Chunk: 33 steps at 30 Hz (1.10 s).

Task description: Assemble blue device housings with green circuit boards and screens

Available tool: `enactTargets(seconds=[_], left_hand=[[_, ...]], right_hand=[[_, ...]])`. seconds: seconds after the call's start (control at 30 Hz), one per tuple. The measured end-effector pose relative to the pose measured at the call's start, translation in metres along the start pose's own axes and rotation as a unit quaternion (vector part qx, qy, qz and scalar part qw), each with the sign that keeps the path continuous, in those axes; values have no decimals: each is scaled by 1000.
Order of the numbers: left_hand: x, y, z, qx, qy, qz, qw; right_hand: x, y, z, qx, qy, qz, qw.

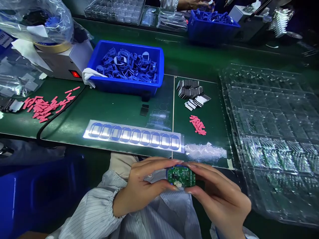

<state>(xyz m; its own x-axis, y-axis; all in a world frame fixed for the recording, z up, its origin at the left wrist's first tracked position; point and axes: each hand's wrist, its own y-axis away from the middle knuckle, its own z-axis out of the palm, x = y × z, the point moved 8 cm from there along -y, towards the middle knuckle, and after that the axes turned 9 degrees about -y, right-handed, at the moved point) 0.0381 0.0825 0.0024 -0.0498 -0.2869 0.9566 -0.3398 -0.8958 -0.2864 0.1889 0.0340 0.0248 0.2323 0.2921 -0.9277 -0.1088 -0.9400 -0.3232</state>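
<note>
A small green circuit board (181, 176) in a blue frame is held over my lap, just in front of the table edge. My left hand (142, 187) pinches its left side between thumb and fingers. My right hand (219, 196) grips its right side the same way. Directly beyond the board, on the green mat, lies a long clear strip of blue-edged oval pieces (133, 136). A crumpled clear film (205, 151) lies to the right of the strip.
A blue bin of blue plastic frames (127, 68) stands mid-table. Pink strips lie at left (45, 106) and centre-right (198, 125). Black-and-white pads (193, 93) are stacked nearby. Clear blister trays (274, 132) fill the right. A white machine (62, 58) sits far left. Another person's hand (191, 4) works beyond.
</note>
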Motion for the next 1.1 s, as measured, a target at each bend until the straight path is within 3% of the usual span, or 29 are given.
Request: enactTargets(seconds=[0.23, 0.5, 0.77, 0.97, 1.1], left_hand=[[1, 0, 4, 7, -1, 22, 1000], [1, -1, 3, 30, -24, 39, 999], [5, -1, 4, 27, -64, 69, 995], [9, -4, 1, 8, -82, 77, 994], [12, -5, -5, 13, -86, 92, 992]], right_hand=[[-2, 5, -1, 13, 33, -26, 999], [-9, 3, 3, -21, 72, -67, 995], [-8, 3, 3, -1, 76, -74, 994], [3, -1, 4, 3, -29, -26, 999], [19, -5, 7, 11, -160, 67, 985]])
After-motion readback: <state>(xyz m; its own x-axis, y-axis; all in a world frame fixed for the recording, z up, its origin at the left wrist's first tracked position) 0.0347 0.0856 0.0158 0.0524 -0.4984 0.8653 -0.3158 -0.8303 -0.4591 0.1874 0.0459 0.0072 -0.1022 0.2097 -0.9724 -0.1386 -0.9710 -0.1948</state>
